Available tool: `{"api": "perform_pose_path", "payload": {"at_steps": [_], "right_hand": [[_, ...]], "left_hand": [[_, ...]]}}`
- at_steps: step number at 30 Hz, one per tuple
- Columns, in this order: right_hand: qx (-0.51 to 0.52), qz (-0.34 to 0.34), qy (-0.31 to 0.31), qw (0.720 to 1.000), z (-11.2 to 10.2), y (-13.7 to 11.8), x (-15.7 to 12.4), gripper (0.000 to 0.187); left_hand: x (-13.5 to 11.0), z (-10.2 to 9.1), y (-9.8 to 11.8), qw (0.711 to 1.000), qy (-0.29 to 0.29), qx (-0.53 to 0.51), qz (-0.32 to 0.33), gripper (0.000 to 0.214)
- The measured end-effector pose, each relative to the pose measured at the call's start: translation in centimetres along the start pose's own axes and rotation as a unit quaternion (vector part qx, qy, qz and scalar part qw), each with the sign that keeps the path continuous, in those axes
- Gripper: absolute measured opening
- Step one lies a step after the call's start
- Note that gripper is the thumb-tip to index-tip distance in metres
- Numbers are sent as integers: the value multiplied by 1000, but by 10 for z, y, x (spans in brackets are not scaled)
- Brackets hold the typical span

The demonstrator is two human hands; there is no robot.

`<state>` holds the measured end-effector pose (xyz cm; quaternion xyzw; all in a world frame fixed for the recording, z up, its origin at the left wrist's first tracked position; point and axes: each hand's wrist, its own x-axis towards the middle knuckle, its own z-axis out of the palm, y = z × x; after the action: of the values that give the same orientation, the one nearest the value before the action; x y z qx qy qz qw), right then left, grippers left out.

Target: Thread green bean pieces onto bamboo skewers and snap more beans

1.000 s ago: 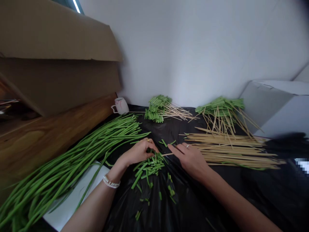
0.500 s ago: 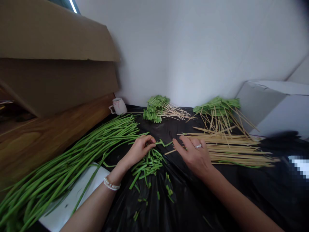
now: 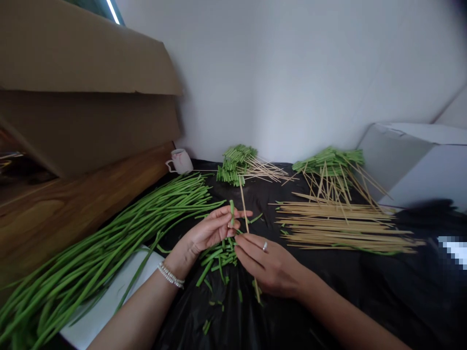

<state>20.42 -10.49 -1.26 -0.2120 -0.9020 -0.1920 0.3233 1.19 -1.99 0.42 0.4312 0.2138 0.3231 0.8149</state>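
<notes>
My left hand (image 3: pixel 209 228) pinches a short cut garlic scape piece (image 3: pixel 232 209), held upright between thumb and fingers. My right hand (image 3: pixel 272 265) grips a thin bamboo skewer (image 3: pixel 244 206) that slants up past the left fingertips. At the skewer's top end a pale green bit shows, though I cannot tell whether it is on the tip or behind it. Below both hands lies a loose pile of cut garlic scape pieces (image 3: pixel 219 260), partly covered by the left hand. Bare skewers (image 3: pixel 346 226) are spread to the right.
Long uncut garlic scapes (image 3: pixel 146 218) lie at left, partly over a white board (image 3: pixel 109 291). Skewered bundles (image 3: pixel 237 160) and more skewered scapes (image 3: pixel 330 160) are piled along the wall. A mug (image 3: pixel 181 161), a cardboard box (image 3: pixel 91 126) and a white box (image 3: pixel 412 160) border the black sheet (image 3: pixel 310 311).
My right hand has moved left and nearer, now holding a skewer upright. My left hand has turned palm-up, raising a scape piece to vertical.
</notes>
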Motion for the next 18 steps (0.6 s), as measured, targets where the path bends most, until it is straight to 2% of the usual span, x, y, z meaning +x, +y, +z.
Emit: {"api": "perform_pose_path", "payload": {"at_steps": [4, 6, 8, 10, 12, 13, 14, 15, 16, 17, 18], "right_hand": [[35, 29, 4, 999, -3, -1, -2, 39], [70, 91, 34, 993, -5, 2, -3, 41], [138, 191, 73, 969, -6, 6, -5, 38], [242, 323, 113, 908, -5, 12, -7, 29], [350, 439, 146, 815, -4, 18, -8, 30], [397, 475, 153, 770, -3, 21, -8, 35], [433, 494, 153, 738, -3, 22, -7, 41], [452, 500, 145, 724, -2, 22, -7, 44], [447, 495, 131, 733, -2, 21, -7, 44], [416, 477, 119, 765, -1, 20, -6, 40], [358, 446, 111, 813, -1, 18, -6, 33]], "left_hand": [[4, -9, 6, 995, 41, -79, 54, 13], [6, -16, 13, 987, 79, -108, 86, 11], [7, -23, 21, 978, 116, -132, 112, 8], [8, -28, 27, 968, 151, -153, 132, 7], [8, -31, 29, 960, 184, -149, 147, 7], [9, -31, 28, 959, 195, -137, 152, 7], [10, -29, 26, 960, 201, -120, 153, 7], [12, -27, 22, 962, 202, -101, 151, 8], [13, -24, 17, 966, 198, -84, 146, 8], [14, -21, 12, 969, 191, -71, 137, 9], [16, -18, 7, 973, 182, -61, 126, 10]]}}
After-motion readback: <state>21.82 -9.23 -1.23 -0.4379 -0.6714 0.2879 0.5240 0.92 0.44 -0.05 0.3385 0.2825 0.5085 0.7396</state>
